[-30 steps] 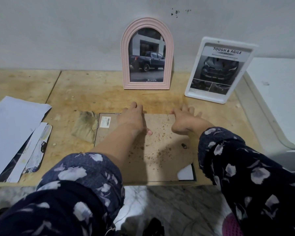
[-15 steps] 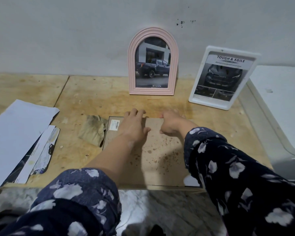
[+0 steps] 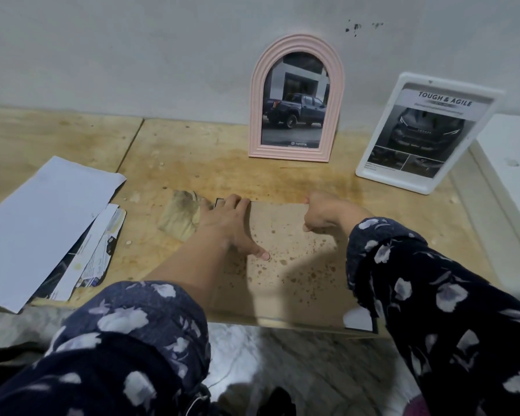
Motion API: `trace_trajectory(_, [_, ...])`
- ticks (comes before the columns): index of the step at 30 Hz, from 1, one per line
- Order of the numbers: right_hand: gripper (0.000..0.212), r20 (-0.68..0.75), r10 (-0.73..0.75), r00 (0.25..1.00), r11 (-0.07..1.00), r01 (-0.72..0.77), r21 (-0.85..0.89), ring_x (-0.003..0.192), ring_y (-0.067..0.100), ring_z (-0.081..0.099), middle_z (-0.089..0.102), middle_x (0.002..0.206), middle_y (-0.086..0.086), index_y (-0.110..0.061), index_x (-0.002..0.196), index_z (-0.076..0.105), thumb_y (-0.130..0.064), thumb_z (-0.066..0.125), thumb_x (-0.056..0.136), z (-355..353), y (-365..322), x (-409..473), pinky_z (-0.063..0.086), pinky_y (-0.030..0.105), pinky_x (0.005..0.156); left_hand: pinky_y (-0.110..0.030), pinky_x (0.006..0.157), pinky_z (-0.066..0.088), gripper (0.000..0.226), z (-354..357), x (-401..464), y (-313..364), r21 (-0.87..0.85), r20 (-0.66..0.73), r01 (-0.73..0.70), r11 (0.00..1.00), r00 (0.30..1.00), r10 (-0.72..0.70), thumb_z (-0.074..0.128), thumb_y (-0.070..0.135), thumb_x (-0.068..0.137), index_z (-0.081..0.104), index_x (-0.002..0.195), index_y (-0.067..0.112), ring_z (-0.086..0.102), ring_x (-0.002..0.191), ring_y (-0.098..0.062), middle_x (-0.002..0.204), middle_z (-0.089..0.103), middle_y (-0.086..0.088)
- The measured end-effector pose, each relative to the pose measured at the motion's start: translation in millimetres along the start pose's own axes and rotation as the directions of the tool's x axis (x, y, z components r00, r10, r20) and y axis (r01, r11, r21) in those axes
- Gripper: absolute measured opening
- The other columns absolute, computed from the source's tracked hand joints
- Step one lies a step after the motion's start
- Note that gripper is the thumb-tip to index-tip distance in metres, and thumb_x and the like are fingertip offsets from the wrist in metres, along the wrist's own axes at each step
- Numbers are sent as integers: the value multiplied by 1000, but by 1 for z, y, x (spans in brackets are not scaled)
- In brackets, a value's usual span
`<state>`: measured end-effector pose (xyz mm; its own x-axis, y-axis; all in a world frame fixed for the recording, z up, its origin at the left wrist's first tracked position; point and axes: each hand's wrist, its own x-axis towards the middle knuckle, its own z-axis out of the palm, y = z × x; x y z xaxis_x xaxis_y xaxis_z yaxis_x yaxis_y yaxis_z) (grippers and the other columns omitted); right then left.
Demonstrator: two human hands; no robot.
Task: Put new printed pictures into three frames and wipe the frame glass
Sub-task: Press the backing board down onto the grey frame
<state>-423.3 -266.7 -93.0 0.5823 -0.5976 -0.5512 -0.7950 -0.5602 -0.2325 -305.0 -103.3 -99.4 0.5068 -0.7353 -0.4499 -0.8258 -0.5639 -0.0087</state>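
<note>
Frames [image 3: 296, 97] hold truck prints.

You've got open tabletop [image 3: 228, 166] between the face-down frame [image 3: 294, 265] and the two standing frames. At the back, the pink arched frame [image 3: 296, 99] and white frame [image 3: 427, 133] lean on the wall. The dirty cloth [image 3: 180, 216] touches the frame's left side; the paper stack [image 3: 42, 229] fills the left edge. On the right, a white ledge [image 3: 511, 175] hems the table.

Single head-worn view, forward and down, close over the wooden tabletop [image 3: 222, 163] toward the wall [image 3: 162, 55]
</note>
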Motion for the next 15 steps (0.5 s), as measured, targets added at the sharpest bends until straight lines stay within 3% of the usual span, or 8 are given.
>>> trace_trajectory(5, [35,24,8,1000,1000,-8,18,116,35,50,60,116,10,-8,115,58,-14,69,82,-4,0,-3,24,56,112,-63,112,9,141,-3,3,2,23,29,9,1000,1000,-10,61,92,36,9,151,29,24,143,-26,155,20,0])
trace_trajectory(11, [58,-10,-31,999,990,32,138,107,28,51,52,132,8,-13,128,45,-11,74,77,-4,2,-3,33,50,103,-64,112,14,141,-11,4,4,-4,17,21,1000,1000,-21,70,85,37,8,149,26,17,144,-31,153,20,-4])
trace_trajectory(15, [46,-79,-11,997,990,22,138,125,32,45,53,129,3,-24,109,50,-18,78,73,1,6,-2,23,57,112,-69,109,8,139,-11,1,10,56,-58,50,997,997,-46,67,88,36,13,145,21,18,141,-31,148,23,0])
